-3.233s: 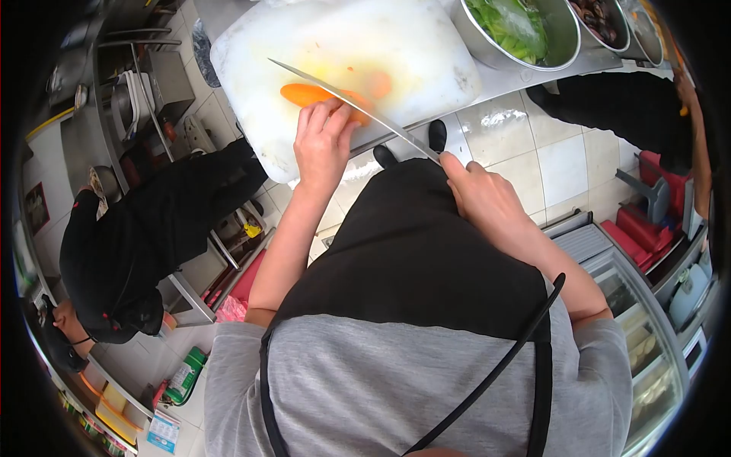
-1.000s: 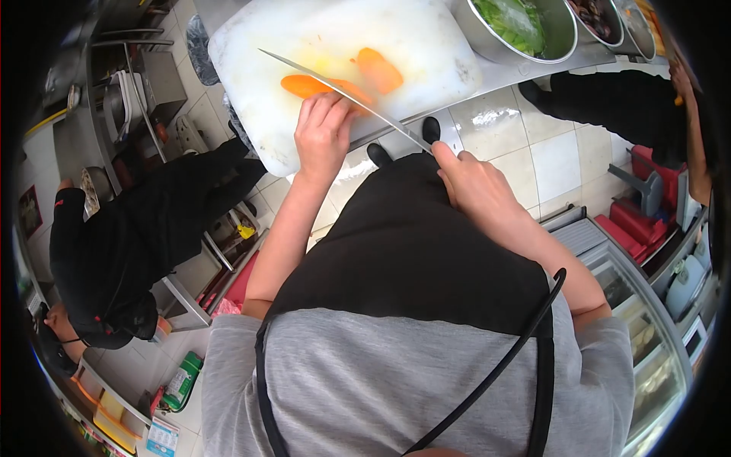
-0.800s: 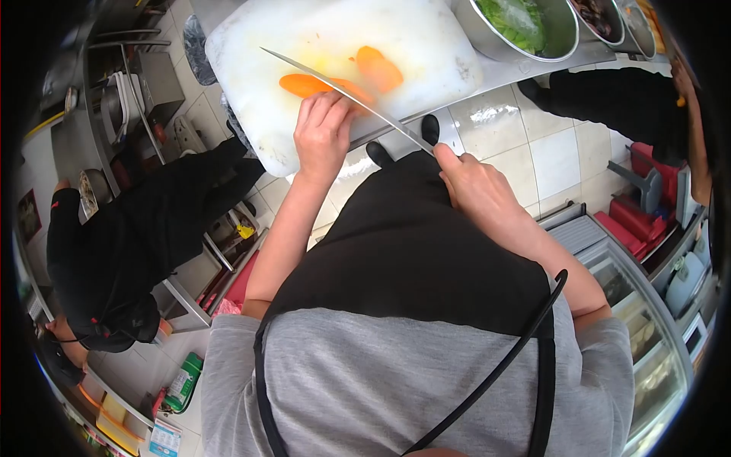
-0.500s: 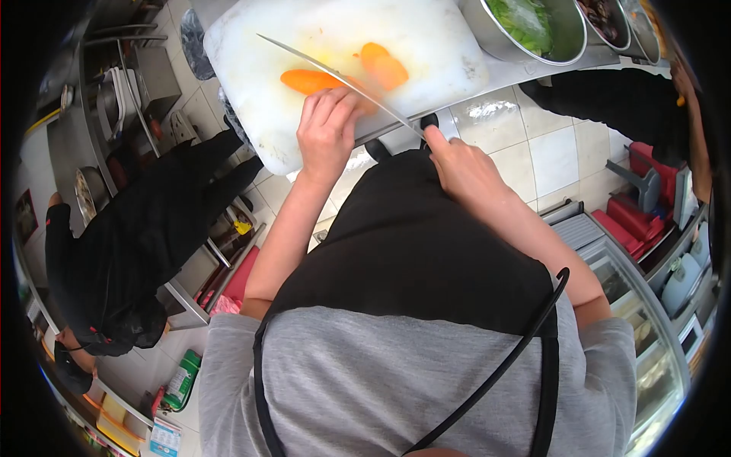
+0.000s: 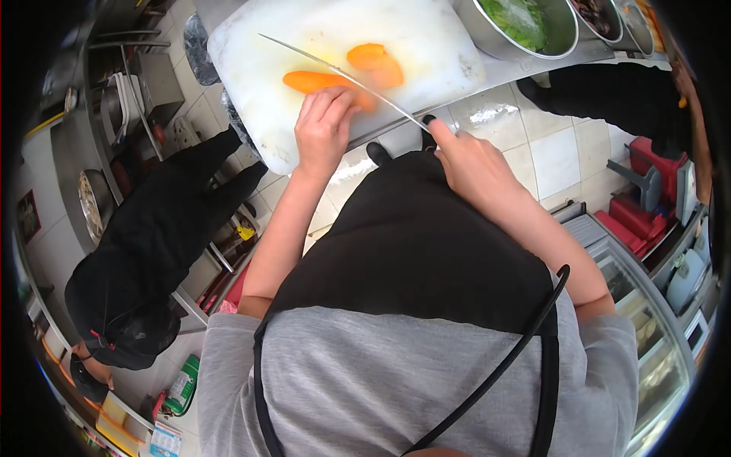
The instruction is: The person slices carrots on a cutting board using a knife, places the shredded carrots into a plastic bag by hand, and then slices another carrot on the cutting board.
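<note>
A white cutting board (image 5: 255, 107) lies at the top of the view, stained faintly orange. On it rests a peeled carrot (image 5: 306, 80), under the bent fingertips of my left hand (image 5: 321, 133), which press it to the board. My right hand (image 5: 474, 164) is closed round the handle of a long knife (image 5: 392, 105); the handle itself is hidden in the fist. The blade slants up and left across the carrot, just beyond my left fingers. Past the blade lie orange carrot pieces (image 5: 377, 65), partly blurred.
A metal pot (image 5: 563, 38) of green leaves stands right of the board, with other containers beyond it. At left, a person in black (image 5: 145, 259) leans by a counter with a pan (image 5: 93, 206). Another person's dark clothing (image 5: 609, 95) shows at right, above red chairs (image 5: 636, 225).
My right hand has shifted slightly right and down with the knife. My left hand stays on the carrot. The person at left has bent further, and their arm no longer shows beside the pan.
</note>
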Motion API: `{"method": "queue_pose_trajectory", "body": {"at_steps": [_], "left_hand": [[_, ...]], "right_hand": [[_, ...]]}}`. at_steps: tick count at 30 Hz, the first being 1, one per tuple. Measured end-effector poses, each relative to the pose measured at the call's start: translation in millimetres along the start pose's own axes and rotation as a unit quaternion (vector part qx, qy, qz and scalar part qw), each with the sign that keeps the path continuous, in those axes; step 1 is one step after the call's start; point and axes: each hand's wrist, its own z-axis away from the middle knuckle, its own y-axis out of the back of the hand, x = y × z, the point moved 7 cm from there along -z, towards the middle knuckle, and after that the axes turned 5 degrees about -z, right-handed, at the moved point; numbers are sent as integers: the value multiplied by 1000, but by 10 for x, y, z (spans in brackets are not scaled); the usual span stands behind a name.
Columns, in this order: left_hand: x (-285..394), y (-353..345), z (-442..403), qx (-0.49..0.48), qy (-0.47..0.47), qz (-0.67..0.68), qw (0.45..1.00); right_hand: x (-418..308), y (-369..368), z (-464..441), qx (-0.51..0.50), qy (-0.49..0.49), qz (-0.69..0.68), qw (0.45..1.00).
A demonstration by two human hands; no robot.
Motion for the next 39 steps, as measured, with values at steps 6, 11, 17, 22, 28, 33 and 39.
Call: {"method": "queue_pose_trajectory", "body": {"at_steps": [6,11,17,22,28,33,39], "left_hand": [[-20,-15,24,3,-3,-4,1000],[-29,-17,28,3,2,-7,1000],[-52,-38,38,0,6,-1,1000],[-51,-28,27,4,3,6,1000],[-53,-3,36,13,0,13,1000],[-73,5,36,16,-11,22,1000],[-67,-17,49,13,-17,4,1000]], "right_hand": [[-74,0,237,-32,-4,11,999],[-99,-14,260,-36,-13,22,999],[-69,-87,164,-32,-6,17,999],[147,-346,-160,-12,-6,0,1000],[106,-384,-448,-20,-7,-32,999],[94,-283,-380,-16,26,-33,999],[-97,-53,127,-16,-42,-11,999]]}}
